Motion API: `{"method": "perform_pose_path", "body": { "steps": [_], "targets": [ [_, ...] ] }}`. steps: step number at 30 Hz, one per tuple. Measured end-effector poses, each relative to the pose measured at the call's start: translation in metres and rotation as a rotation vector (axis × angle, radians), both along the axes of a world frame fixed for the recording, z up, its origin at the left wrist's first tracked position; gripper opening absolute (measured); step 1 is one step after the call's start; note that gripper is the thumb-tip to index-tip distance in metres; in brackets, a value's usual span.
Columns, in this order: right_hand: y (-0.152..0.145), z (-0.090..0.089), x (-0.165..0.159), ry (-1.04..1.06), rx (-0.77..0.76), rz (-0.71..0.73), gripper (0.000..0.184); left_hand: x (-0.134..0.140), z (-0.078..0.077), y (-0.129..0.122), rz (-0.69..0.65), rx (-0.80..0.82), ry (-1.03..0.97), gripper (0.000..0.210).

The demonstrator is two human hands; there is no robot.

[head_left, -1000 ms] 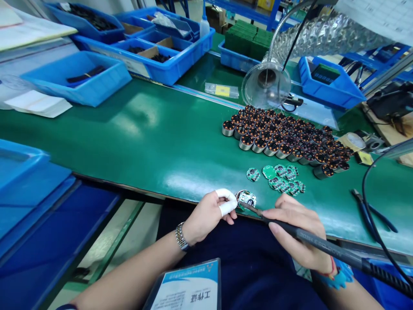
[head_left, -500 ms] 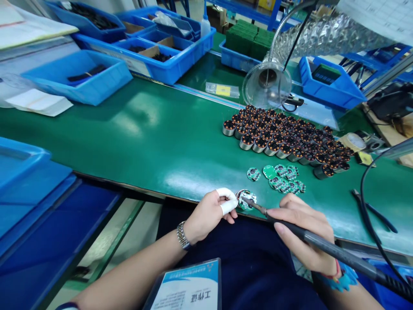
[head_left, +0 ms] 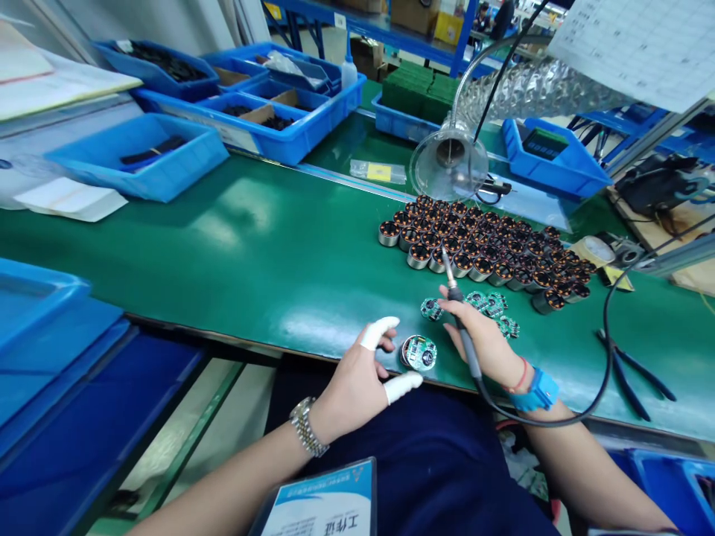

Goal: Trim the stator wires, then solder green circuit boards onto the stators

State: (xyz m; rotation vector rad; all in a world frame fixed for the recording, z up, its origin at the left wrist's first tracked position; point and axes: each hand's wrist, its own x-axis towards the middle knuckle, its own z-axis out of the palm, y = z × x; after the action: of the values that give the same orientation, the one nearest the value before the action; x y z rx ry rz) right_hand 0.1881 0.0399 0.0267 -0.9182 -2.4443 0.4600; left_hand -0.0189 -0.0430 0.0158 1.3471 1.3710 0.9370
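Note:
A round green circuit board sits on a metal-cased motor stator at the table's near edge. Just left of it, my left hand is open, thumb and forefinger spread in white finger covers; it looks apart from the board. My right hand is wrapped round a soldering iron, its metal tip pointing up and away over the table. Loose round circuit boards lie behind and beside the right hand, which partly hides them. One separate board lies left of its fingers.
Rows of stators stand behind the hands, below a clear fume hood. Pliers lie at right, near the iron's cable. Blue bins line the back left; a bin of green boards stands behind.
My right hand has lifted the soldering iron off the board and turned its tip upward. My left thumb and forefinger have spread apart, letting go beside the stator. The view has shifted slightly.

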Motion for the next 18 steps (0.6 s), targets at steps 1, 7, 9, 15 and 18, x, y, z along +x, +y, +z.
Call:
{"method": "perform_pose_path", "body": {
  "steps": [1, 7, 9, 15, 18],
  "targets": [
    [0.006, -0.003, -0.002, -0.034, -0.002, 0.056, 0.042, 0.002, -0.001, 0.0, -0.031, 0.098, 0.091, 0.078],
    [0.016, -0.008, -0.015, -0.141, 0.032, 0.183, 0.041, 0.002, -0.01, 0.018, -0.144, 0.226, 0.27, 0.08],
    [0.009, -0.008, -0.015, -0.171, 0.051, 0.136, 0.038, -0.018, -0.012, 0.036, -0.062, 0.185, 0.311, 0.082],
    [-0.024, -0.013, -0.009, -0.145, 0.092, -0.108, 0.04, -0.098, 0.0, 0.106, 0.336, 0.255, 0.727, 0.094],
    [-0.032, -0.014, 0.0, -0.053, 0.015, -0.032, 0.046, -0.099, 0.009, 0.129, 0.339, 0.408, 0.809, 0.077]
  ]
}}
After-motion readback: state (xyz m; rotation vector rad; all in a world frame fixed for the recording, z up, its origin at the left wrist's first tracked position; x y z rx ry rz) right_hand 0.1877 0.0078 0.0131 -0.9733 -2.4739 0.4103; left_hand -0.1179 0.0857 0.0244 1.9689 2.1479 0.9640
